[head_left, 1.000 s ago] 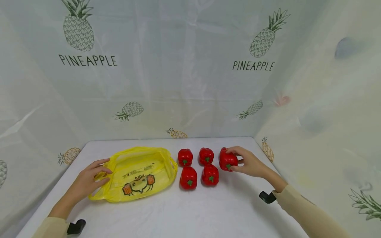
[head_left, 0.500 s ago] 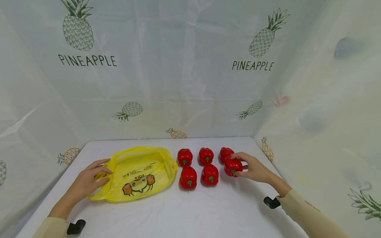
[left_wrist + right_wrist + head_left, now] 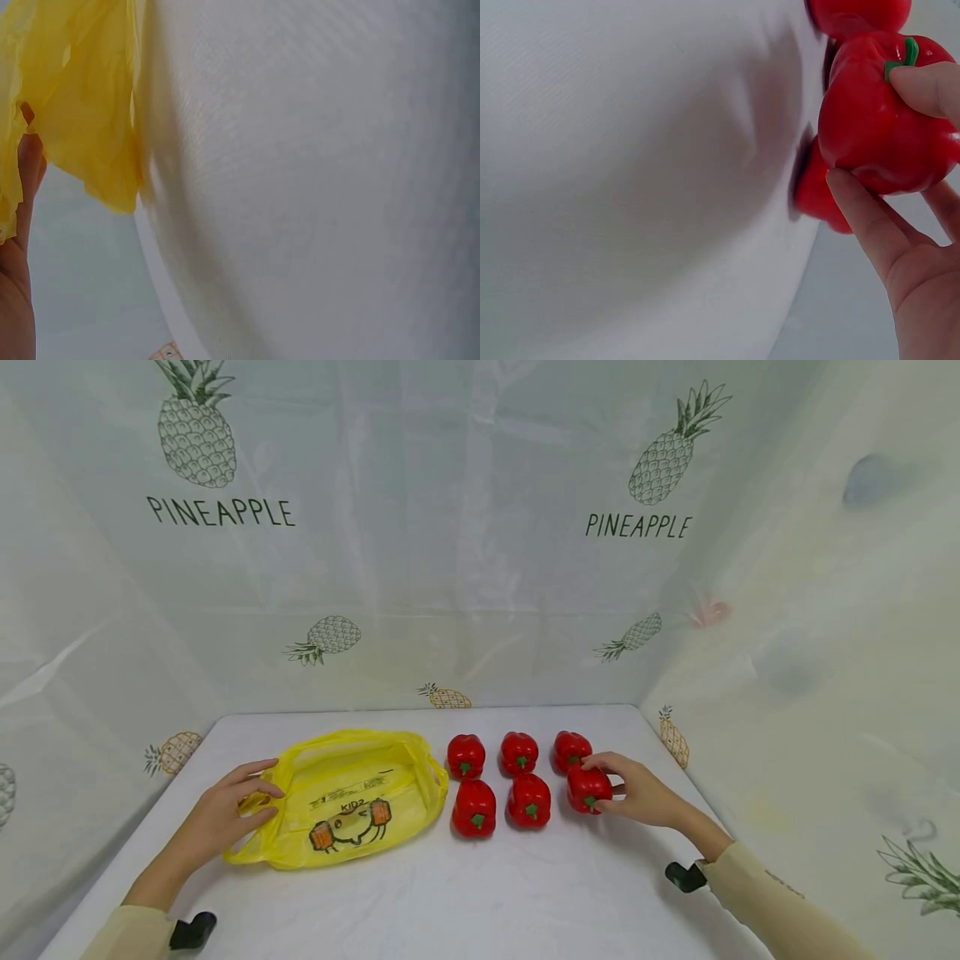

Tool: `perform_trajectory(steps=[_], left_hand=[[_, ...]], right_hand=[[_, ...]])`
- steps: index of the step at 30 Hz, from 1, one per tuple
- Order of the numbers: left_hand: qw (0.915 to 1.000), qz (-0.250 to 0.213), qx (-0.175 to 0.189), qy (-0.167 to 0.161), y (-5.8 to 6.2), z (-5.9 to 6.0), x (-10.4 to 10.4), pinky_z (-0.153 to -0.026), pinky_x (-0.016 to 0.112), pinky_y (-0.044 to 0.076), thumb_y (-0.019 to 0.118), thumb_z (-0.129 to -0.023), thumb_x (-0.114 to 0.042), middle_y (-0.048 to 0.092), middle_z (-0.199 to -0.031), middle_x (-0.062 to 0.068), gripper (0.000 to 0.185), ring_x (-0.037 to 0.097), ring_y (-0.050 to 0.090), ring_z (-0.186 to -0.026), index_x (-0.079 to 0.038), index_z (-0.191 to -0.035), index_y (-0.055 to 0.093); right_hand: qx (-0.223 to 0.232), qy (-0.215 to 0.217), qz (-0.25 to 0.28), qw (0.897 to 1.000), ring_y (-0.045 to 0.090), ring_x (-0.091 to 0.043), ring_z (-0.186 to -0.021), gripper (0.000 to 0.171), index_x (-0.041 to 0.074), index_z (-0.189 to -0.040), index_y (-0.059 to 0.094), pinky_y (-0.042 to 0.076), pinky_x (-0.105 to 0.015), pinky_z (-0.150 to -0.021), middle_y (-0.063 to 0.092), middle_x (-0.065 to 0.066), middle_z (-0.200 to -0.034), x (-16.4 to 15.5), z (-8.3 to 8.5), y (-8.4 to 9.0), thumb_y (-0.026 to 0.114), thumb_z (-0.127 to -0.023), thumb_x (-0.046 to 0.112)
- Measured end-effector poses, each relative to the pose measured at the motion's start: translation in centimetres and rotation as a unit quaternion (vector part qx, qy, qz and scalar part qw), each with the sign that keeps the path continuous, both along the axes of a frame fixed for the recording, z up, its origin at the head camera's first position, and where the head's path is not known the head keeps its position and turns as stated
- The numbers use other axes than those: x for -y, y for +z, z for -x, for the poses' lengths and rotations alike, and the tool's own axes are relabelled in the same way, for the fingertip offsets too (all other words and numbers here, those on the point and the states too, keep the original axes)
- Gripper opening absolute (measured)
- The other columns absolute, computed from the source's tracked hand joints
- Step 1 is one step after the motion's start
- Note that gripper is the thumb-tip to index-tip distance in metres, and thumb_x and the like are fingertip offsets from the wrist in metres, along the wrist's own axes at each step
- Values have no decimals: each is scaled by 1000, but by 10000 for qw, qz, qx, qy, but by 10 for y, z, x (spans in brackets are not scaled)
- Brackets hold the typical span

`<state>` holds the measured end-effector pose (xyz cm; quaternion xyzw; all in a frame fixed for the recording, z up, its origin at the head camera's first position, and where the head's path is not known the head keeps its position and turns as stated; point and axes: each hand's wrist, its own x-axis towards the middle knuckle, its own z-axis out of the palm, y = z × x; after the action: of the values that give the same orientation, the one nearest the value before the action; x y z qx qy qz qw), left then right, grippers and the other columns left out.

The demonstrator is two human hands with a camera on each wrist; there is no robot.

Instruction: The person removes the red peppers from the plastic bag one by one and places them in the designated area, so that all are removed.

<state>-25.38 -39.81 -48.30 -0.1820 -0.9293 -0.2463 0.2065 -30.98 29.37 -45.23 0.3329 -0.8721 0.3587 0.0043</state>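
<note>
Right hand grips a glossy red bell pepper with a green stem, fingers curled round it, at the right end of the near row on the white cloth-covered surface. Five more red peppers sit beside it in two rows. Left hand rests with relaxed fingers on the left edge of a flat yellow plastic bag, far left of the peppers.

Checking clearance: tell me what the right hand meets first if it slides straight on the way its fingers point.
Probably the red plastic pepper in the front row's middle; the right hand already grips the rightmost red pepper.
</note>
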Motion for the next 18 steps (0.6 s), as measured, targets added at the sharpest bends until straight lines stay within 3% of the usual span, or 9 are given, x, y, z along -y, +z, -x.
perform_trajectory(steps=[18], left_hand=[[10000, 42, -43, -37, -1, 1, 1, -98, -8, 20, 93, -79, -6, 58, -149, 14, 32, 43, 56, -129, -23, -100, 77]], right_hand=[[74, 11, -28, 10000, 60, -42, -127, 60, 12, -139, 58, 65, -34, -85, 60, -12, -142, -3, -1, -15, 85, -87, 0]])
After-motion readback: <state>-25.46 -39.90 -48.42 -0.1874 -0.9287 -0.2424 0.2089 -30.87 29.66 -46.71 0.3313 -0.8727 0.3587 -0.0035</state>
